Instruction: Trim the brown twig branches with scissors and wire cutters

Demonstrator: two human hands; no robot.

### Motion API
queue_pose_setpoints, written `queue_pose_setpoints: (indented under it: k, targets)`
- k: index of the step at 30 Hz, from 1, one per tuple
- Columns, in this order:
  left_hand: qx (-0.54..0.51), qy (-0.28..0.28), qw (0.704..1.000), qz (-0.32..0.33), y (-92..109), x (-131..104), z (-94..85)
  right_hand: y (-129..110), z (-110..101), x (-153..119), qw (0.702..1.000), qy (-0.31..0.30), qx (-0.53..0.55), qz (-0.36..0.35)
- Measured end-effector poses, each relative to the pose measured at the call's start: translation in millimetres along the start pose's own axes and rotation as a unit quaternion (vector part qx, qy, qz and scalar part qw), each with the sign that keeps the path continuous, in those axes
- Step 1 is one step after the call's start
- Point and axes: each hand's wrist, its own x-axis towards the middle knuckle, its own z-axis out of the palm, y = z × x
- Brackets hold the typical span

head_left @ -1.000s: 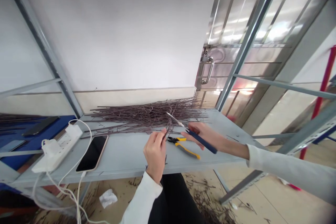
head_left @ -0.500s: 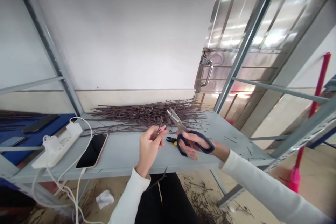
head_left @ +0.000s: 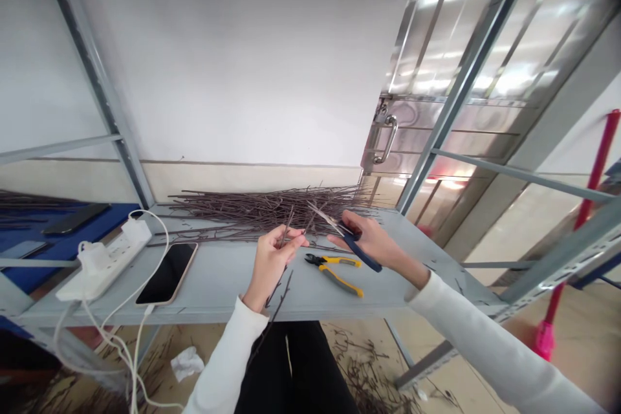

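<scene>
My left hand (head_left: 276, 259) pinches a thin, dark, branching twig (head_left: 277, 310), whose lower part hangs past the shelf's front edge toward my lap. To its right, my right hand (head_left: 371, 239) is wrapped round the dark blue handles of a pair of scissors (head_left: 356, 244). Their blades point up and left, close to the twig's upper end; whether they touch it I cannot tell. Below the scissors, yellow-and-grey side cutters (head_left: 334, 270) lie on the grey shelf (head_left: 218, 281). Behind both hands stretches a long pile of dark twigs (head_left: 252, 209).
On the left are a phone (head_left: 167, 273) with its cable plugged in and a white power strip (head_left: 104, 272). Metal uprights (head_left: 451, 97) frame the shelf. Cut twig pieces (head_left: 373, 375) litter the floor, and a red-handled broom (head_left: 589, 200) stands at right.
My right hand has turned and risen with the scissors, uncovering the side cutters. The twig in my left hand has shifted, and its lower branches show more.
</scene>
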Motion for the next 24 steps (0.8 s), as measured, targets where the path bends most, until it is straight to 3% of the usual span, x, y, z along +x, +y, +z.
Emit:
queue_pose_setpoints:
  k: [7, 11, 19, 24]
  targets:
    - [-0.012, 0.012, 1.000, 0.023, -3, 11, -4.2, 4, 25, -3, 0.992, 0.128, -0.021, -0.001]
    - [-0.005, -0.010, 1.000, 0.027, -5, 13, -9.9, 6, 41, -7, 0.984, 0.177, -0.016, 0.011]
    - [0.063, -0.073, 0.995, -0.018, -7, 12, -22.4, -1, 42, -11, 0.989, 0.144, -0.014, -0.026]
    - [0.058, -0.050, 0.997, -0.009, -9, 14, -21.8, -1, 46, -14, 0.989, 0.148, -0.011, 0.003]
